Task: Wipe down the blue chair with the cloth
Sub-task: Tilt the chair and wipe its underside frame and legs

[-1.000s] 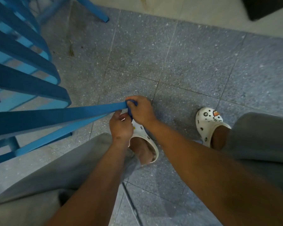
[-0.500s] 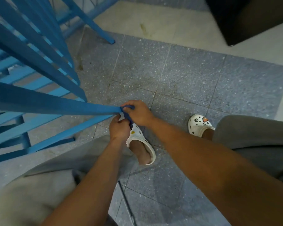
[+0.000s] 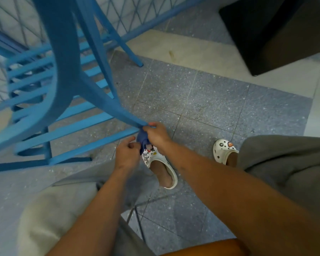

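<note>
The blue chair (image 3: 67,74) is tipped over and fills the upper left, its slats and legs spreading out; one leg tapers down to a tip near the middle of the view. My right hand (image 3: 156,134) grips a dark blue cloth (image 3: 143,138) around that leg tip. My left hand (image 3: 127,154) sits just below and left of it, fingers curled and pinching the hanging end of the cloth. Most of the cloth is hidden between the two hands.
Grey speckled floor tiles (image 3: 201,100) lie below. My feet in white clogs (image 3: 160,163) stand under the hands, the other clog (image 3: 224,149) to the right. A dark box-like object (image 3: 272,34) stands at the upper right. A blue mesh fence (image 3: 137,17) runs along the back.
The camera has tilted up, showing more of the chair and fence. The chair leg now slants steeply instead of lying level. Both hands stay at the leg tip with the cloth.
</note>
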A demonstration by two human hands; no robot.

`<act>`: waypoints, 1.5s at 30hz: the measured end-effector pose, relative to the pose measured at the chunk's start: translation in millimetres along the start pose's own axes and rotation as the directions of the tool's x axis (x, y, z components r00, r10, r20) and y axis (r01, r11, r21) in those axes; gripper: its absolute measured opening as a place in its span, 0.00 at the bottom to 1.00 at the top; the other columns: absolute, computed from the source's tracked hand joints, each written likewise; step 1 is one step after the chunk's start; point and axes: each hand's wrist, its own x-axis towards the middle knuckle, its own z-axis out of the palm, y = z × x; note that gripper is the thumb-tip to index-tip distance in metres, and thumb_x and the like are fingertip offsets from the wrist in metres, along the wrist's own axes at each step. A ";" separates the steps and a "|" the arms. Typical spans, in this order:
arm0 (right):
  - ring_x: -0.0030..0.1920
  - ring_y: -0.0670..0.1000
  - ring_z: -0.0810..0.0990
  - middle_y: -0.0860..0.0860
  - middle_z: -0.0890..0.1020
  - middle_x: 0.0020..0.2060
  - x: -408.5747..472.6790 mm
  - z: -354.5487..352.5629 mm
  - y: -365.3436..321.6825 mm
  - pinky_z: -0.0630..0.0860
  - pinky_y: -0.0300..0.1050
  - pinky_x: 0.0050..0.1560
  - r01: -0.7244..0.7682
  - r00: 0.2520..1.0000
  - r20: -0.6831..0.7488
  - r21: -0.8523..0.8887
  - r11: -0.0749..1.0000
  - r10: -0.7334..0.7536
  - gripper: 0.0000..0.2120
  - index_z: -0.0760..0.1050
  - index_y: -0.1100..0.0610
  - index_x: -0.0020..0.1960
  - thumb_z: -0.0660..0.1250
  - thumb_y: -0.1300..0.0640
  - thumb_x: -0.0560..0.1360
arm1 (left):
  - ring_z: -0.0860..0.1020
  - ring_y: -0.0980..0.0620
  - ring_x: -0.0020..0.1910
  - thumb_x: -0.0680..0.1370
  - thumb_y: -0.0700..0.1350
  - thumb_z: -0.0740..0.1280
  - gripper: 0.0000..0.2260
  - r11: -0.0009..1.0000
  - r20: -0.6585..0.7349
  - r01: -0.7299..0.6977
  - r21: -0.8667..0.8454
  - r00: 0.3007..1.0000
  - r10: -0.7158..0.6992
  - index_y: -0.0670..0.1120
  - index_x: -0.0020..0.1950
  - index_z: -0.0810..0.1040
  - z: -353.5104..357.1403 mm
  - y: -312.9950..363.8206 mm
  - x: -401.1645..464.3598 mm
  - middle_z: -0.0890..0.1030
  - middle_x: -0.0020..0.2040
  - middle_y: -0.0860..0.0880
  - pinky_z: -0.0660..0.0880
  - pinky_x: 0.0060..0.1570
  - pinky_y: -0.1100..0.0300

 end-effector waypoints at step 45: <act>0.52 0.57 0.81 0.54 0.84 0.52 37.4 -69.0 -176.3 0.74 0.50 0.48 0.322 0.732 0.069 -0.912 0.255 -0.678 0.20 0.80 0.56 0.56 0.68 0.40 0.77 | 0.81 0.49 0.42 0.77 0.40 0.69 0.05 0.982 0.043 -0.059 -0.181 0.997 0.068 0.44 0.51 0.83 49.9 -3.4 25.6 0.84 0.43 0.47 0.78 0.43 0.57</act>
